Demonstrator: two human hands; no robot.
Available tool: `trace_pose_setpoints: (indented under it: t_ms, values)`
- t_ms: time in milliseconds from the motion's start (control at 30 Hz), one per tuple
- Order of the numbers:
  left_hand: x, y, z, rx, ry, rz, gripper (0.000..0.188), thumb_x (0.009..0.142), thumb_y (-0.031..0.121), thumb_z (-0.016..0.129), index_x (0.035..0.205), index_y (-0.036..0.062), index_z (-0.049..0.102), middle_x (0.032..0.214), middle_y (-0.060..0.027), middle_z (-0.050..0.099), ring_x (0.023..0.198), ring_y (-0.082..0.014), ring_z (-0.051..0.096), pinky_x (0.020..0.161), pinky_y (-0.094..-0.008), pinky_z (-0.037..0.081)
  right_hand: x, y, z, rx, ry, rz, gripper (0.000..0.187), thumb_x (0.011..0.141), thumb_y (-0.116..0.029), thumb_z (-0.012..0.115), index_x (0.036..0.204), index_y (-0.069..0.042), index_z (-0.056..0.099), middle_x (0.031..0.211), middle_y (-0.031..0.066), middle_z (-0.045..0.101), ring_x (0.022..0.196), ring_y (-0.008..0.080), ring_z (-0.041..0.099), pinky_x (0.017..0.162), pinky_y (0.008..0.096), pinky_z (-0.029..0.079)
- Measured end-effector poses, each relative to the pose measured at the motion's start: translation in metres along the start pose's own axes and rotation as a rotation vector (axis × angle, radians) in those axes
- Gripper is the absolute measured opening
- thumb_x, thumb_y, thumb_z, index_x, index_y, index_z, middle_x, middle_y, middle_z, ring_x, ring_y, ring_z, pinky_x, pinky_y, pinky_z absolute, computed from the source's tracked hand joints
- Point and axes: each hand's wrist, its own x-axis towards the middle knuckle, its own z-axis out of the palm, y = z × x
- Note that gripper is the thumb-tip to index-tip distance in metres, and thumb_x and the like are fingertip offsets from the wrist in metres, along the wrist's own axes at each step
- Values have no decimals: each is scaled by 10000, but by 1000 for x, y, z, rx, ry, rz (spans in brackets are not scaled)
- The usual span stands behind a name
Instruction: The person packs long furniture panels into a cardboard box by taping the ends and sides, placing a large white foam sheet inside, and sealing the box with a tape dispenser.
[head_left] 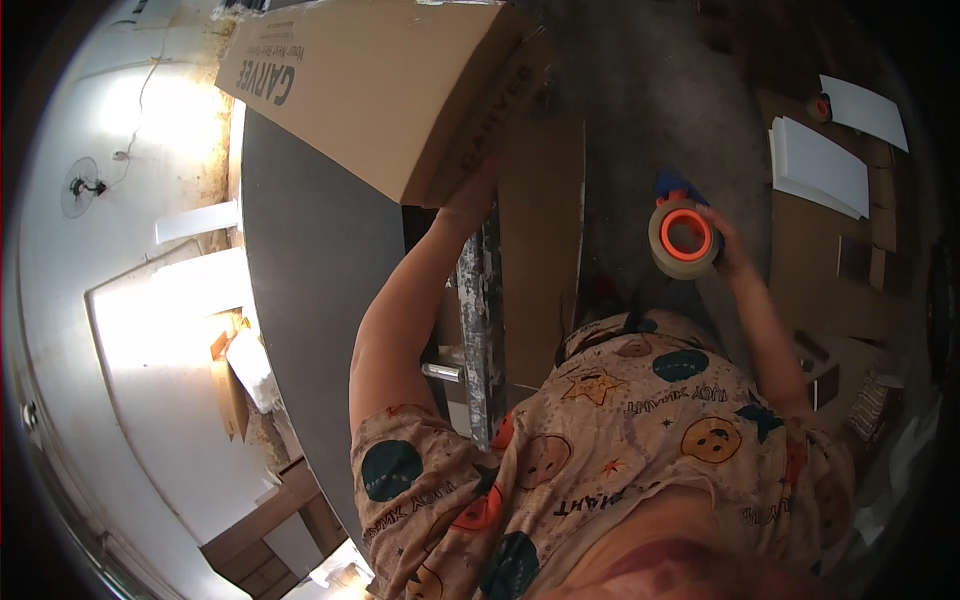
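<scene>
A large brown cardboard box (360, 90) with dark print lies tilted on a grey tabletop (310, 230), its near corner jutting over the edge. My left arm reaches up to its shaded end, and my left hand (478, 190) is against that side; its fingers are lost in the dark. Out to the right, my right hand (732, 245) is closed around a tape dispenser (672, 188) with a blue head. A wide roll of tan packing tape (667, 258) sits on its orange hub. The dispenser is apart from the box.
A paint-worn metal bar (478, 330) runs below the table edge, beside a brown cardboard panel (540, 250). White sheets (820, 165) lie on cardboard at the right, with another tape roll (820, 107) near them. A wall fan (82, 187) is at far left.
</scene>
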Motion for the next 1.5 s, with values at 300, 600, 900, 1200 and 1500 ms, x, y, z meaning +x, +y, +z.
trace_pose_setpoints:
  t_ms: [300, 600, 900, 1200, 1500]
  values:
    - [-11, -45, -87, -377, 380, -1013, 796, 816, 512, 613, 1393, 14, 385, 1488, -237, 294, 1410, -385, 216, 1147, -459, 181, 28, -103, 31, 24, -249, 196, 397, 862, -365, 618, 1116, -60, 612, 1068, 60, 643, 979, 144, 620, 874, 304, 498]
    - [-36, -45, -55, -543, 359, -1121, 1011, 661, 698, 670, 1339, -11, 427, 1319, -286, 490, 1247, -425, 464, 1037, -472, 374, 46, -184, 174, -910, -689, -377, 667, 803, -378, 678, 1309, 25, 516, 1174, 104, 612, 1067, 175, 580, 944, 301, 432]
    - [-44, -33, -56, -756, 583, -1299, 1020, 591, 670, 741, 1284, -31, 478, 1324, -223, 512, 1255, -360, 471, 1039, -409, 390, 53, -208, 425, -1881, -393, -835, 594, 703, -527, 634, 1012, -23, 699, 980, 240, 675, 888, 350, 667, 801, 401, 531]
    - [-71, -26, -59, -841, 573, -1175, 856, 699, 521, 744, 1264, -64, 477, 1273, -239, 521, 1218, -386, 473, 1016, -435, 389, 4, -80, 232, -1976, -106, -1028, 644, 703, -472, 670, 1266, -173, 579, 867, 236, 574, 724, 429, 612, 722, 476, 531]
    - [-61, -51, -58, -837, 507, -717, 1007, 701, 421, 751, 1481, 66, 222, 1537, -158, 231, 1434, -343, 180, 1106, -590, 205, 53, -116, 316, -2047, -243, -20, 585, 616, -435, 713, 998, 7, 694, 870, 200, 697, 800, 305, 686, 738, 387, 546]
